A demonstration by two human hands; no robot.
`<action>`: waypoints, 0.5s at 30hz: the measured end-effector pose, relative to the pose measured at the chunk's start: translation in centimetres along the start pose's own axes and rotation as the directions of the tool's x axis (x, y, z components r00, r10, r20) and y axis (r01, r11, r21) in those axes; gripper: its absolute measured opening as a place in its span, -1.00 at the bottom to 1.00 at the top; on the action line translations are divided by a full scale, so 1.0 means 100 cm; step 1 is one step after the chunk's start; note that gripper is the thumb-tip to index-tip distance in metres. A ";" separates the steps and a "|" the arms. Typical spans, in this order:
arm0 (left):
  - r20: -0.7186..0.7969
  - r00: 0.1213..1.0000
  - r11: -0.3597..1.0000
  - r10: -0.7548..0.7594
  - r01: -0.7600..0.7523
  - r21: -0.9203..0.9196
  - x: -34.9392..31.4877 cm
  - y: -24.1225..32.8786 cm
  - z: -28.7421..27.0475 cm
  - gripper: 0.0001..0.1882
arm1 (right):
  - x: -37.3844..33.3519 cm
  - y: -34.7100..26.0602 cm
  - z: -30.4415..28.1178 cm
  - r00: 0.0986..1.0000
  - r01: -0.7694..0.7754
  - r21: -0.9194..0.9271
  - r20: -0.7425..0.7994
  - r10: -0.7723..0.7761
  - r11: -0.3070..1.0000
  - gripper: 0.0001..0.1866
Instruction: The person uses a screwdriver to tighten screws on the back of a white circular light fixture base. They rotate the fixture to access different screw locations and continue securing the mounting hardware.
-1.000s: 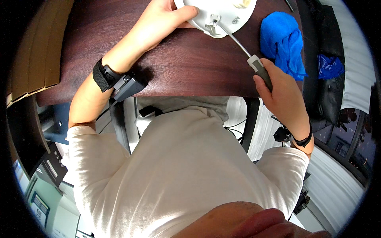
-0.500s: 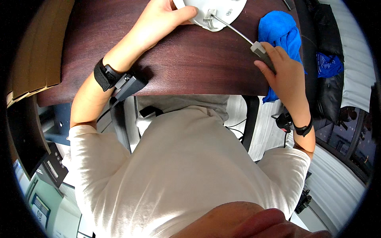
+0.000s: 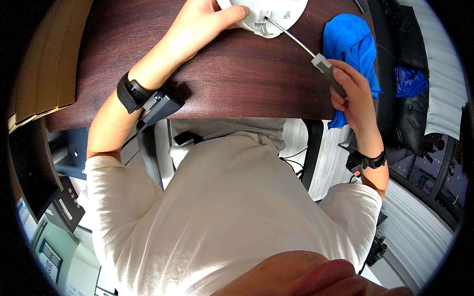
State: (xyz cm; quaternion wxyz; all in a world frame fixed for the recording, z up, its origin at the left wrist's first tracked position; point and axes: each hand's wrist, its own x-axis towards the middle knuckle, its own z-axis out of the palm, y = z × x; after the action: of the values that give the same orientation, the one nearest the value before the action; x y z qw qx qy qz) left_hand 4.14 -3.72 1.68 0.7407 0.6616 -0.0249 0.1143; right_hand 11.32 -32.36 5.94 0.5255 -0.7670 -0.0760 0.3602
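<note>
A round white device (image 3: 281, 15) lies on the dark brown desk (image 3: 237, 74) at the top edge of the view. My left hand (image 3: 202, 22) rests on its left side and holds it down. My right hand (image 3: 353, 93) grips the grey handle of a screwdriver (image 3: 306, 49). The metal shaft runs up and left, and its tip sits on a small bracket on the white device. Both wrists carry black bands.
A crumpled blue cloth (image 3: 353, 44) lies on the desk just behind my right hand. A black bag (image 3: 405, 98) with a blue item stands to the right. Tan panels (image 3: 49, 59) lean at the desk's left end.
My right hand has moved up and slightly right with the screwdriver, and the shaft now lies at a flatter angle. My left hand stays on the white device.
</note>
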 end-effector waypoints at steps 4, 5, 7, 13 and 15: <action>-0.008 1.000 1.000 -0.011 0.011 0.028 0.001 -0.003 -0.002 -0.59 | 0.006 -0.006 -0.002 0.975 -0.099 -0.066 0.194 0.110 0.993 -0.65; -0.012 1.000 0.999 -0.001 0.002 0.033 0.000 -0.003 -0.002 -0.59 | 0.006 -0.011 0.003 0.981 -0.067 -0.136 0.172 0.091 0.988 -0.66; 0.005 1.000 0.998 -0.030 0.029 0.052 0.000 0.000 -0.001 -0.59 | 0.005 -0.012 0.003 0.992 0.062 -0.313 0.128 -0.023 0.948 -0.70; -0.083 0.992 0.989 -0.090 0.098 0.107 -0.001 -0.035 -0.016 -0.71 | 0.015 0.002 0.004 0.726 0.449 -0.890 0.312 -0.613 0.079 -0.69; -0.078 0.992 0.987 -0.098 0.107 0.120 -0.001 -0.035 -0.017 -0.70 | 0.008 -0.015 0.008 0.806 0.279 -0.953 0.298 -0.511 -0.116 -0.64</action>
State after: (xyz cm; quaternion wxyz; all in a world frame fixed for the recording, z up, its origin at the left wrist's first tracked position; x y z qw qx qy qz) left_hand 4.56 -2.41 -1.99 0.7034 0.7023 0.0428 0.1013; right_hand 11.73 -30.70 6.70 -0.0641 -0.8732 -0.4817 -0.0369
